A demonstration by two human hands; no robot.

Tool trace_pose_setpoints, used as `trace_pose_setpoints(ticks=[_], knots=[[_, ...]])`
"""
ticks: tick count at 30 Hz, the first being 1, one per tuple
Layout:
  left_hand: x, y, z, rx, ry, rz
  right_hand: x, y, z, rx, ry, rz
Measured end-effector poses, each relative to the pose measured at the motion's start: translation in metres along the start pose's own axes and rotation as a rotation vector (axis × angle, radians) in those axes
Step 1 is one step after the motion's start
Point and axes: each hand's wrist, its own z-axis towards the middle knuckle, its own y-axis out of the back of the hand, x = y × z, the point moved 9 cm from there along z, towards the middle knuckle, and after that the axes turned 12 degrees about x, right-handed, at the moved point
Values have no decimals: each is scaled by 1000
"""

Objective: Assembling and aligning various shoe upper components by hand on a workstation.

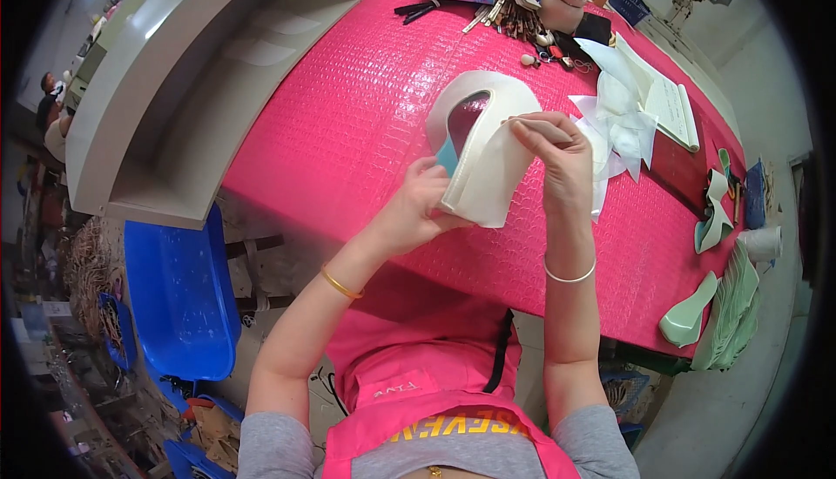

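Note:
A curved cream-white piece of sheet material, shaped like a shoe upper with a light blue inner side, is held up over the pink table between both hands. My left hand is closed on its lower left corner, next to a seam-like raised edge. Higher up on the right, my right hand pinches a folded flap of the same piece between thumb and fingers. The far rounded end of the piece arches over a dark pink opening. Some fingertips are hidden behind the material.
The pink-covered table has a grey shelf unit on its left. At the back are a bundle of sticks and a jar. White paper pieces, a notepad and pale green cut pieces lie right. A blue bin stands lower left.

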Motion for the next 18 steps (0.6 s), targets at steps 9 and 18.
trace_pose_setpoints(ticks=[9, 18], knots=[[-4, -9, -15, 101, 15, -45, -24, 2, -20, -50, -72, 49], [3, -13, -13, 307, 33, -237, -17, 0, -33, -70, -6, -60]])
